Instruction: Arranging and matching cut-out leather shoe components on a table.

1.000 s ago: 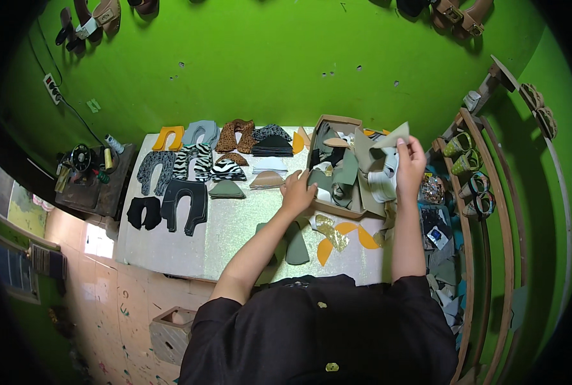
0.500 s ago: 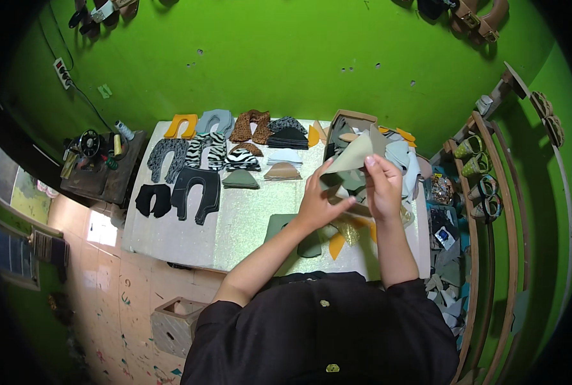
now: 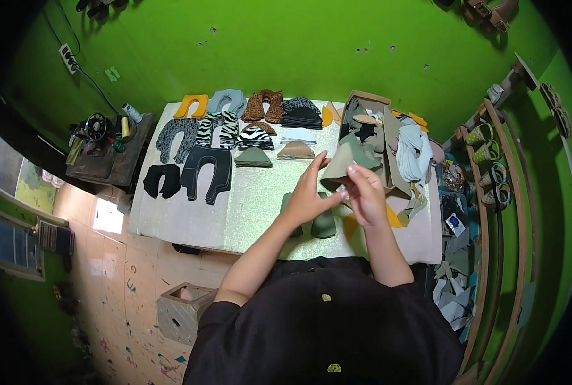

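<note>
Held piece [image 3: 338,165] beige. Far left: yellow-orange U-piece [image 3: 193,100], blue-grey U-piece [image 3: 227,98], brown-black leopard U-piece [image 3: 265,96]. Nearer: black-white zebra U-piece [image 3: 217,118], dark grey U-piece [image 3: 206,158], black U-piece [image 3: 162,169]. Half-moon stacks: green stack [image 3: 254,158], tan stack [image 3: 296,150], black stack [image 3: 301,117]. Tabletop [image 3: 254,221] whitish, box [image 3: 372,98] brown, wall [image 3: 286,51] bright green.

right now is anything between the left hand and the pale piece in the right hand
Nothing visible does: the left hand is open right beside the pale piece pinched by the right hand; whether they touch is unclear.
</note>
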Motion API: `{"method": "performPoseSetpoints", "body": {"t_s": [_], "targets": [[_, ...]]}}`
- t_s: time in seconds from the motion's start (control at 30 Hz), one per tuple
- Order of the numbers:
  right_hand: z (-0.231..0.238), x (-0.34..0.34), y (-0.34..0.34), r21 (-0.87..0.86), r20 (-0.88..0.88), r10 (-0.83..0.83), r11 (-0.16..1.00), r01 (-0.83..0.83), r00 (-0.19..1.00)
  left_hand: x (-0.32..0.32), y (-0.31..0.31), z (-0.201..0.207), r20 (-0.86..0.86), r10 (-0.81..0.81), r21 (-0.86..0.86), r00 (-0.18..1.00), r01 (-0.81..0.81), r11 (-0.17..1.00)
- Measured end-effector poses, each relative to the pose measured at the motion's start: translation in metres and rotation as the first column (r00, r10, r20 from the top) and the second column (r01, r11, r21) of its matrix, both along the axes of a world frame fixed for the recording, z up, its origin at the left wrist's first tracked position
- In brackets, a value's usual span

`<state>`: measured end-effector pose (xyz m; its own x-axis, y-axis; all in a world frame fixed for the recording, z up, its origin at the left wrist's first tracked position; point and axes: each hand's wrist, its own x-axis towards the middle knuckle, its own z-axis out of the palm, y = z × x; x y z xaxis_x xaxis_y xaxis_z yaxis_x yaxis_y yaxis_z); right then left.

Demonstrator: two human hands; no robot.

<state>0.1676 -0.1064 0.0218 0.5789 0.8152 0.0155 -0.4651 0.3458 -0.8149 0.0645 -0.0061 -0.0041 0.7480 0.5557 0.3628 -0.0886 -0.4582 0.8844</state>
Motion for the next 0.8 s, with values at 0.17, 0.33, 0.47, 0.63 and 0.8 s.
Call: {"method": "performPoseSetpoints", "body": {"t_s": [0.17, 0.33, 0.47, 0.63, 0.8], "targets": [[0.009, -0.015, 0.002, -0.007, 0.125, 0.016, 1.000, -0.016, 0.992, -0.010, 0.014, -0.022, 0.086, 0.013, -0.247, 0.996, 0.009, 0.969], [-0.001, -0.004, 0.002, 0.043, -0.013, -0.153, 0.987, 0.153, 0.988, -0.027, 0.037, -0.020, 0.276, 0.025, -0.594, 0.961, 0.150, 0.790], [-0.018, -0.005, 0.002, -0.146, -0.034, -0.430, 0.895, 0.421, 0.902, -0.035, 0.044, 0.003, 0.085, -0.032, -0.536, 0.996, 0.073, 0.841], [-0.009, -0.010, 0.004, -0.162, 0.809, 0.014, 0.966, 0.199, 0.588, -0.035, 0.045, 0.032, -0.186, -0.301, -0.250, 0.935, 0.251, 0.935], [-0.014, 0.010, 0.018, -0.211, 0.780, 0.182, 0.977, -0.022, 0.599, -0.034, 0.057, 0.027, -0.219, -0.407, -0.226, 0.887, 0.360, 0.905]]}}
